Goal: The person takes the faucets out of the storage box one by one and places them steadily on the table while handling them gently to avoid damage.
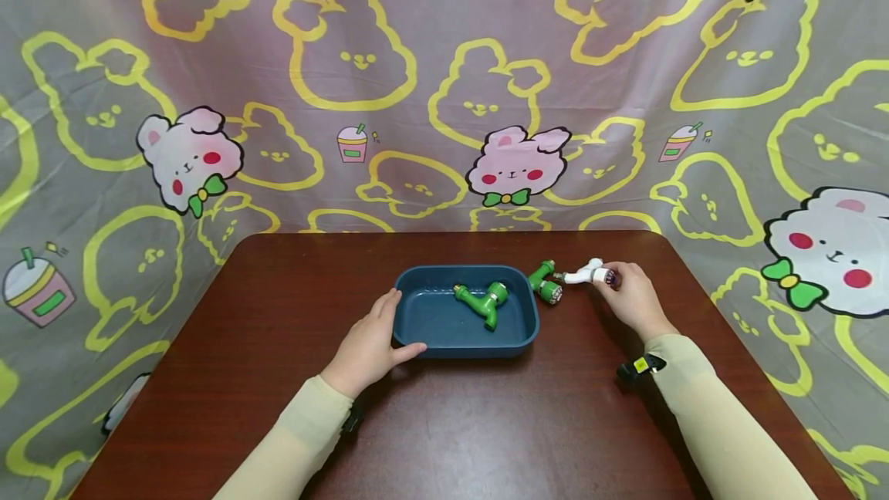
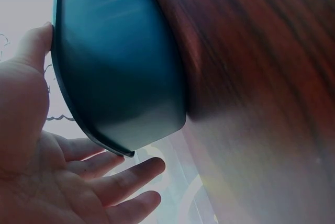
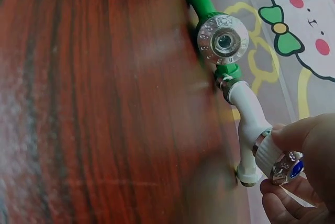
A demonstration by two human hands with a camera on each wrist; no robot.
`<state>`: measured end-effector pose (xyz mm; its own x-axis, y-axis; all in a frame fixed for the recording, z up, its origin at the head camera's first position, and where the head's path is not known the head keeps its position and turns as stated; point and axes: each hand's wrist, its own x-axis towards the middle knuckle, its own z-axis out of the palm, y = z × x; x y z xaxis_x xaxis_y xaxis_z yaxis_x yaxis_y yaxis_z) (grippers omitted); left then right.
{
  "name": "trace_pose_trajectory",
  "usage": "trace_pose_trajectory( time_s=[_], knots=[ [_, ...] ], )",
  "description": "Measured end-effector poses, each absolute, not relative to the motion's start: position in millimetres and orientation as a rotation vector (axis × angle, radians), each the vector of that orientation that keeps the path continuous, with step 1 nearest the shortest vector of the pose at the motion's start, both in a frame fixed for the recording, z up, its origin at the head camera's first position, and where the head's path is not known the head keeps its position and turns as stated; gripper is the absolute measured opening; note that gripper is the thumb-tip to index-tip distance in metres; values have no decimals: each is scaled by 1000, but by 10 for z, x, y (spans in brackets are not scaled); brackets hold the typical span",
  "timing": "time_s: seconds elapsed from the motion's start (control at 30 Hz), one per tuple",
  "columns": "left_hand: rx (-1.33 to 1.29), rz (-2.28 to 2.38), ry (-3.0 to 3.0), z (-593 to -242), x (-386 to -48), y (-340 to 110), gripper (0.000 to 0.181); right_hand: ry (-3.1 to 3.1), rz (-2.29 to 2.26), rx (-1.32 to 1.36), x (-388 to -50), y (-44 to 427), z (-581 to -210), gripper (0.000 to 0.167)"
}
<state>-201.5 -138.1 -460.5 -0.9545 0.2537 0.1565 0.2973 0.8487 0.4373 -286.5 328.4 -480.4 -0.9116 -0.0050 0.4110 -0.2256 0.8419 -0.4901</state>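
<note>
Soft light is filling the head view, a pale sheen glazing the tabletop [image 1: 451,423]. The left wrist view is washing out behind the shaded tray [image 2: 120,62]; hazy reflections are clouding the right wrist view.

We see a dark reddish-brown wooden table [image 1: 458,438], whose far corners are rounded. Behind its far edge, and also beyond its left and right edges, we find a greyish-pink cloth [image 1: 424,29] with light creases. On it we notice yellow animal outlines [image 1: 353,105], white rabbit heads with green bows, and pink cups. Toward the near edge, the surface reflects a pale, soft light.
</note>
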Motion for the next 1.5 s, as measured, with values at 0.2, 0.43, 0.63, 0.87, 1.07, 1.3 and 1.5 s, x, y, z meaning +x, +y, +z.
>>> trace_pose_trajectory(
  time_s=[0.2, 0.43, 0.63, 0.87, 1.07, 1.3, 1.5],
  knots=[
    [-442, -725, -2932, -4595, -2014, -1379, 105, -2625, 760, 177, -2865, 3289, -4815, 35],
    [-441, -727, -2930, -4597, -2010, -1377, 105, -2700, 751, 145, -2847, 3295, -4800, 37],
    [-441, -719, -2927, -4598, -2010, -1379, 105, -2742, 750, 147, -2843, 3297, -4792, 37],
    [-447, -726, -2922, -4590, -2003, -1379, 105, -2781, 760, 146, -2825, 3295, -4771, 33],
    [-450, -728, -2923, -4591, -2001, -1376, 104, -2809, 751, 136, -2827, 3302, -4771, 33],
    [-448, -729, -2926, -4599, -2004, -1376, 105, -2807, 748, 154, -2831, 3313, -4782, 29],
    [-447, -730, -2927, -4599, -2007, -1378, 105, -2831, 763, 139, -2834, 3324, -4796, 29]
  ],
)
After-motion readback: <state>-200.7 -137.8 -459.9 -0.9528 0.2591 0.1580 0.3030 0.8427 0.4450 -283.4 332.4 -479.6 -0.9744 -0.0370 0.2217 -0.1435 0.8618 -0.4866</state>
